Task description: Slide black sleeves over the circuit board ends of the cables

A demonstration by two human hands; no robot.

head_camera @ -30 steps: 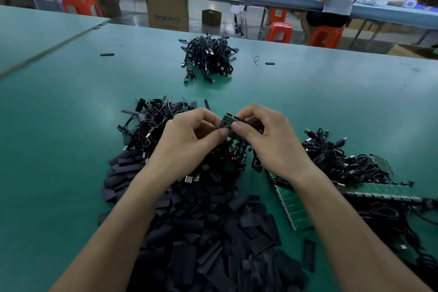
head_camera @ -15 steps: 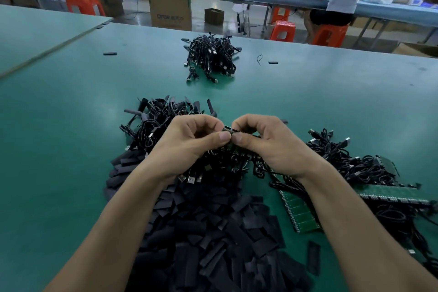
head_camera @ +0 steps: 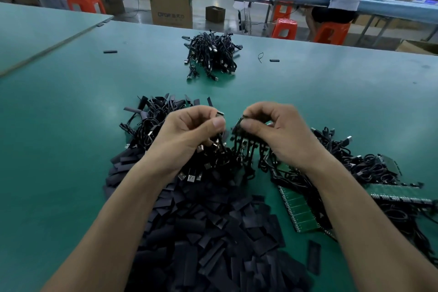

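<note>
Over the sleeve pile, left hand and right hand pinch cables.

blurred right hand pinches perhaps a circuit board; the sleeve pile is cut off below.

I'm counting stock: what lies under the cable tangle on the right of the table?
Green circuit board strips stick out from under the cable tangle. How far they run beneath, and whether more lie there, is hidden by the cables.
</note>
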